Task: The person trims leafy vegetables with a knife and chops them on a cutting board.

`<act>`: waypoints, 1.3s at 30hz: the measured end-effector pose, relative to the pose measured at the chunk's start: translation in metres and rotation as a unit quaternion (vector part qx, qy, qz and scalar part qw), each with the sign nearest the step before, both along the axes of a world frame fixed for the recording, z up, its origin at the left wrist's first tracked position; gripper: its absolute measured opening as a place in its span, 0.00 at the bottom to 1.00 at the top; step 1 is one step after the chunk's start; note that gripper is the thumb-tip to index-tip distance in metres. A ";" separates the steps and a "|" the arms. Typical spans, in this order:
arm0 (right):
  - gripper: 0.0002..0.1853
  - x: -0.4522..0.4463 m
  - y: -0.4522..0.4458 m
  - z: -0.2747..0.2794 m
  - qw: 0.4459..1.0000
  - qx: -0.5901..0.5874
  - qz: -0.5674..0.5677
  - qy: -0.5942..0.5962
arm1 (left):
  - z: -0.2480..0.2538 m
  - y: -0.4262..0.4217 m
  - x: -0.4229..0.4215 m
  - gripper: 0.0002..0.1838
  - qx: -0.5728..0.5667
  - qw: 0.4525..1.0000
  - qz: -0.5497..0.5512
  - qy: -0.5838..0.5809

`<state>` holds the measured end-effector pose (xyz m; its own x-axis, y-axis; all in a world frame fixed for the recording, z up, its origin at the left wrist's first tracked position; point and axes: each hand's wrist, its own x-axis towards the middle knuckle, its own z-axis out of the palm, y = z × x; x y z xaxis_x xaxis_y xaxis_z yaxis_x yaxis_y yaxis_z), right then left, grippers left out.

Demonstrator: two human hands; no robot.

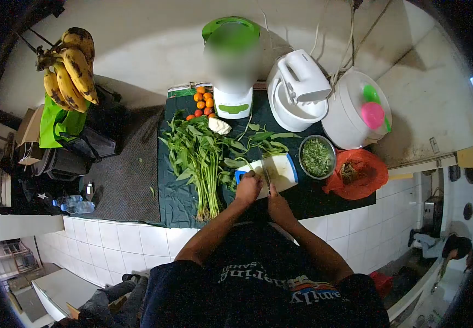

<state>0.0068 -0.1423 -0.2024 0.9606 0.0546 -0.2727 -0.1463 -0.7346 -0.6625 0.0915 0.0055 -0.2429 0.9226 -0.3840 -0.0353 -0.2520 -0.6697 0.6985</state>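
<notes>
My right hand [277,205] is closed around the handle of a knife [267,176], its blade pointing away from me over a white cutting board [282,168] with blue edges. On the board's left part, my left hand [249,188] is closed, fingers curled at a green stem [246,162] that looks like water spinach. Cut leafy sprigs [264,143] lie just beyond the board. To the left spreads a large bunch of leafy greens [195,156], roots toward me. A metal bowl [317,157] on the right holds chopped greens.
A red plastic bag [376,172] with scraps lies at the right. Behind are orange fruits [200,104], a white-green blender [233,104], a hand mixer [305,74] on its bowl and a white round container [351,115]. Bananas [72,71] hang at left. Another person [441,246] is far right.
</notes>
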 end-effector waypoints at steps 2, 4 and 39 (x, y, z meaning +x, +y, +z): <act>0.30 0.000 0.002 0.009 0.999 -0.012 0.001 0.051 | 0.006 0.001 -0.001 0.11 0.005 1.000 0.003 -0.014; 0.30 0.000 0.003 0.006 0.995 -0.024 0.002 0.101 | 0.009 0.003 -0.002 0.13 -0.001 1.000 -0.009 0.005; 0.28 -0.019 -0.014 -0.012 0.999 -0.015 -0.033 -0.038 | 0.017 0.029 0.055 0.11 0.150 0.954 -0.156 -0.207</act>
